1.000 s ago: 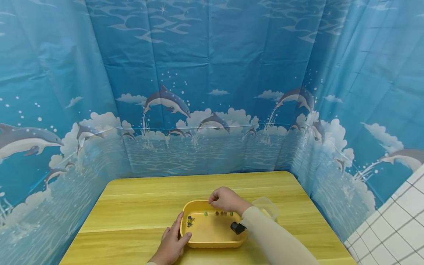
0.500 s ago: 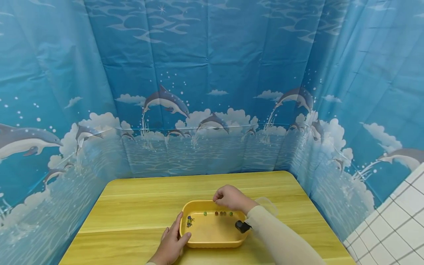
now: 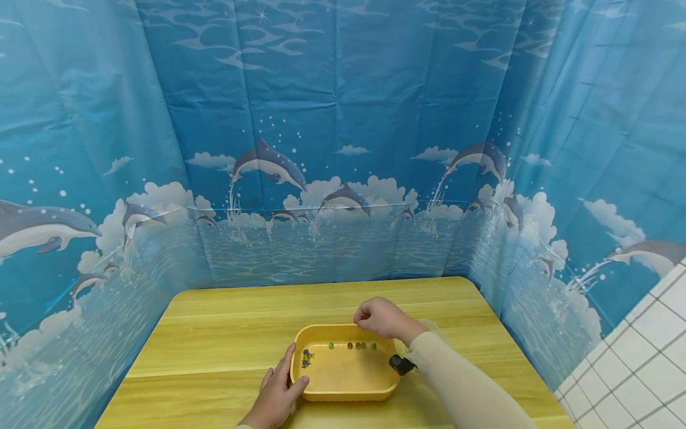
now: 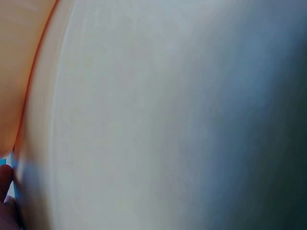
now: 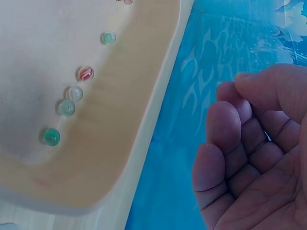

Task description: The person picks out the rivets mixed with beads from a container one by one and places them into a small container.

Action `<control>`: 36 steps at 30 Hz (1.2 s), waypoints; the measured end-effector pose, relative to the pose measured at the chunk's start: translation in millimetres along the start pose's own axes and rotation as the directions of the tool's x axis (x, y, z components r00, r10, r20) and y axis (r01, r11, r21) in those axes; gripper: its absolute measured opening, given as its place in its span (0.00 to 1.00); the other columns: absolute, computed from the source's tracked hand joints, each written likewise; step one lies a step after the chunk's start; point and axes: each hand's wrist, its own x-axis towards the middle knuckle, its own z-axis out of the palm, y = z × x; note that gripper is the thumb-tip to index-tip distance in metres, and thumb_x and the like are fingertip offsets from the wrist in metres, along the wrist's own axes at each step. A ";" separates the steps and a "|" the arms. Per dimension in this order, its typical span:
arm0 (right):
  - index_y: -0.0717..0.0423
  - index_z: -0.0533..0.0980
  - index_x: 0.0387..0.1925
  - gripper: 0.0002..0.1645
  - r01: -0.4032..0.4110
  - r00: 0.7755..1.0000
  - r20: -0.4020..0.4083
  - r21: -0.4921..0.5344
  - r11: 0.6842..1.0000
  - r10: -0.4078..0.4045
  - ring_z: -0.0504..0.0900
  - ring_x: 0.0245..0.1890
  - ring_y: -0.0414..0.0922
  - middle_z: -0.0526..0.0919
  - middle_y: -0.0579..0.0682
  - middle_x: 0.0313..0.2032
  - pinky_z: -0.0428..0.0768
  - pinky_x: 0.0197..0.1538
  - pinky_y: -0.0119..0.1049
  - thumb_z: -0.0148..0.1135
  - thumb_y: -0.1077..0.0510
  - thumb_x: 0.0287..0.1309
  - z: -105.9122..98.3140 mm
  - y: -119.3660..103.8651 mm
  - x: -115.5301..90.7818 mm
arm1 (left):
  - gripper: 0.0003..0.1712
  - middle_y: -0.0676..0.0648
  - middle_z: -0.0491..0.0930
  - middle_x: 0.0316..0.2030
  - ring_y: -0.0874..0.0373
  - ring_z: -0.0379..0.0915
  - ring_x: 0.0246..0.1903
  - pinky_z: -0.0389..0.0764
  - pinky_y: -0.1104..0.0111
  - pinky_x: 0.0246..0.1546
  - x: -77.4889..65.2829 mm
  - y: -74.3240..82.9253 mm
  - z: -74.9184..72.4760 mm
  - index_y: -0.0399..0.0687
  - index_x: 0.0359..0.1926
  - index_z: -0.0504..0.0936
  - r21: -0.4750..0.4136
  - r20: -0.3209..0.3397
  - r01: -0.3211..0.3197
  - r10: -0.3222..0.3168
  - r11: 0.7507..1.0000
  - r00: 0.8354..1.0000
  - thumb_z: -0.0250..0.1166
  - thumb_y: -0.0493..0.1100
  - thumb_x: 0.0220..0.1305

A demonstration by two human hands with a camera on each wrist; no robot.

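Blue curtain [image 3: 343, 119], printed with dolphins and clouds, hangs around a yellow wood-grain table [image 3: 209, 357], with white tiles [image 3: 638, 351] off to the right. On the table sits a yellow tray [image 3: 345, 375] — the left hand [image 3: 276, 390] rests against its left end, fingers spread, thumb at the near corner. By the far rim hangs the right hand [image 3: 383, 319], its fingers bent and the thumb meeting the forefinger — whether they pinch anything cannot be told. Along the far wall inside the tray lie five marbles [image 5: 74, 94] (green, red, clear, pale green, green, left to right). More marbles [image 3: 306, 357], some blue, cluster at the tray's left end.
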 end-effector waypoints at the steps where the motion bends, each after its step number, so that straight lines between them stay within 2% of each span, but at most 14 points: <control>1: 0.48 0.88 0.44 0.06 -0.004 1.000 -0.001 0.000 1.000 0.004 0.82 0.39 0.40 0.89 0.44 0.43 0.86 0.46 0.43 0.67 0.59 0.70 -0.7 1.1 -0.6 | 0.48 0.35 0.55 0.82 0.32 0.51 0.80 0.34 0.27 0.74 0.0 -0.2 0.0 0.52 0.86 0.47 -0.001 0.000 -0.001 0.001 1.000 1.000 0.60 0.58 0.78; 11: 0.48 0.88 0.42 0.06 -0.039 0.998 -0.039 -0.008 0.999 0.038 0.84 0.40 0.40 0.89 0.43 0.42 0.88 0.47 0.43 0.68 0.60 0.69 -8.7 13.9 -7.6 | 0.47 0.35 0.55 0.82 0.32 0.51 0.80 0.35 0.27 0.74 0.4 -2.2 0.4 0.51 0.86 0.47 0.006 -0.004 -0.009 0.009 1.000 1.000 0.60 0.58 0.78; 18: 0.50 0.88 0.42 0.06 -0.035 0.998 -0.058 -0.011 0.999 0.034 0.84 0.40 0.40 0.89 0.44 0.42 0.87 0.47 0.44 0.67 0.62 0.68 -15.6 25.1 -13.7 | 0.47 0.36 0.56 0.82 0.33 0.51 0.80 0.35 0.27 0.74 0.4 -3.3 0.8 0.54 0.86 0.47 0.007 -0.008 -0.010 0.010 1.000 1.000 0.60 0.59 0.78; 36: 0.52 0.87 0.42 0.06 -0.056 0.995 -0.087 -0.047 0.997 0.052 0.84 0.40 0.40 0.89 0.44 0.41 0.87 0.44 0.43 0.67 0.62 0.67 -35.3 54.9 -33.3 | 0.47 0.36 0.55 0.82 0.33 0.51 0.81 0.35 0.27 0.74 -1.1 0.7 -1.9 0.50 0.86 0.47 -0.006 0.000 -0.009 0.009 1.000 1.000 0.60 0.58 0.78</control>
